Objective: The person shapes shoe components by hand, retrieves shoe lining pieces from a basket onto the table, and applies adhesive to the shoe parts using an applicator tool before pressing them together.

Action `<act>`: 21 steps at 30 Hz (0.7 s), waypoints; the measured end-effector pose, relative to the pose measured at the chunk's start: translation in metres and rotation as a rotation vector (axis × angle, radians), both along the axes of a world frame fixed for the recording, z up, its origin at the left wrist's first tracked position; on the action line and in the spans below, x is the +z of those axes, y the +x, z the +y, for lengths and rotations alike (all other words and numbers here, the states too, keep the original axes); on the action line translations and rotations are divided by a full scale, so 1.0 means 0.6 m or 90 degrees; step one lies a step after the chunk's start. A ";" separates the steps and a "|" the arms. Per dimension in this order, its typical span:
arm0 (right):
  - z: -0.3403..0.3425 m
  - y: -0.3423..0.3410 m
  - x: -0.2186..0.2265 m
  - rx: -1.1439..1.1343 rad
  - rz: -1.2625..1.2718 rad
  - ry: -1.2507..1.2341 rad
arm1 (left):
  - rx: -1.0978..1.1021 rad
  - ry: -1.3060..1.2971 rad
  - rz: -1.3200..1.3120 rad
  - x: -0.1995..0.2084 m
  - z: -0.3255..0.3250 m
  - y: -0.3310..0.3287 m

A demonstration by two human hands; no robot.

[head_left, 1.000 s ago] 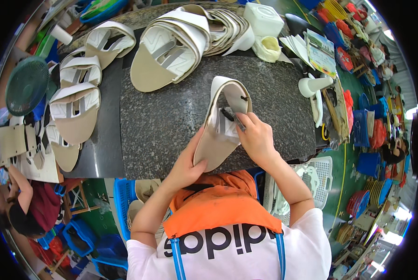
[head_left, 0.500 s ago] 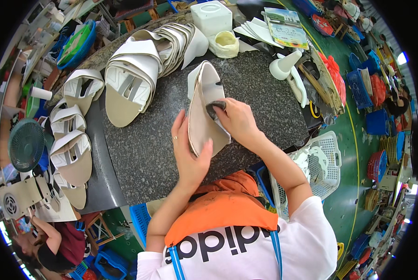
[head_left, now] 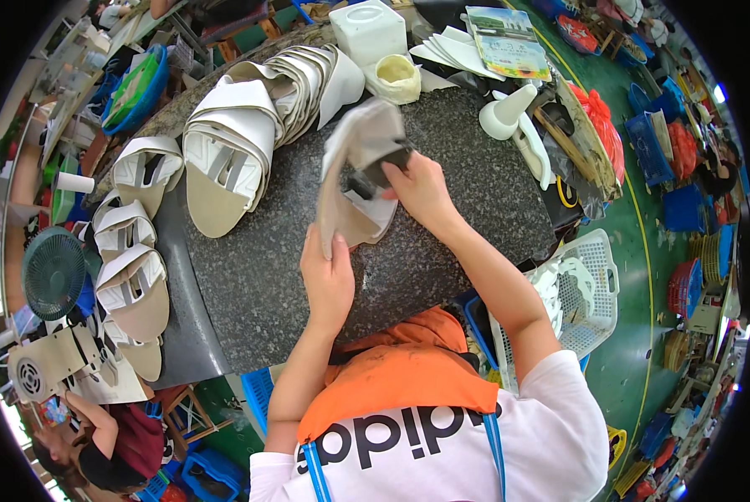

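A beige and white shoe upper [head_left: 338, 180], smeared by motion, is tilted above the speckled dark stone slab [head_left: 266, 284]. Its lower end is gripped in my left hand [head_left: 326, 280], fingers wrapped round the edge. My right hand [head_left: 422, 194] pinches a small dark pad [head_left: 385, 167] against the inner side of the upper; what the pad is made of cannot be made out. Left of the slab's middle lies a nested stack of similar uppers [head_left: 228, 159], with a row of more uppers [head_left: 132, 280] farther left.
A white square container [head_left: 368, 32] and a small yellowish pot [head_left: 394, 77] stand at the back. White pieces and a picture-covered booklet [head_left: 509, 42] lie right of them, near a white funnel-shaped object [head_left: 507, 113]. A white basket [head_left: 596, 289] sits below on the right.
The shoe upper has turned and shifted slightly left, now blurred. My left hand has moved down and left along it. The pad in my right hand remains against the upper.
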State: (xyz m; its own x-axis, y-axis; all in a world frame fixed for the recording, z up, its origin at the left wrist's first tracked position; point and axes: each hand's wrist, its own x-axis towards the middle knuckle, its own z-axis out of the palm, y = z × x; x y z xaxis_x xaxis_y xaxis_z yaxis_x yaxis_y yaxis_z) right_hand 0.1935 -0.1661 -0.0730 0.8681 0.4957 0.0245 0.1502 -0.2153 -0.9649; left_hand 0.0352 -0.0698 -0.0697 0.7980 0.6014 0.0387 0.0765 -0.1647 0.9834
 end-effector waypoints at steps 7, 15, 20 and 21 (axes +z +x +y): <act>-0.085 -0.008 0.069 0.104 0.119 -0.098 | -0.016 0.192 0.009 -0.019 -0.012 -0.011; -0.050 0.001 0.054 0.331 -0.508 -0.278 | -0.013 0.182 -0.001 0.002 0.002 0.014; -0.094 0.030 0.154 0.205 0.036 -0.125 | 0.048 0.334 0.023 0.089 0.021 -0.018; -0.108 0.059 0.154 0.124 0.014 -0.033 | 0.053 0.331 0.041 0.122 0.029 -0.033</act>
State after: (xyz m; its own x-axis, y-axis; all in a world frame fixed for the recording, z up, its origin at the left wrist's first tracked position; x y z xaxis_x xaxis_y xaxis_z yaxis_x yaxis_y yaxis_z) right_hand 0.2290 -0.2312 0.0193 0.7556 0.6546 -0.0232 0.1733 -0.2340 -0.9567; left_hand 0.0154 -0.0527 0.0036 0.7595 0.5772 0.3001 0.1679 -0.6196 0.7667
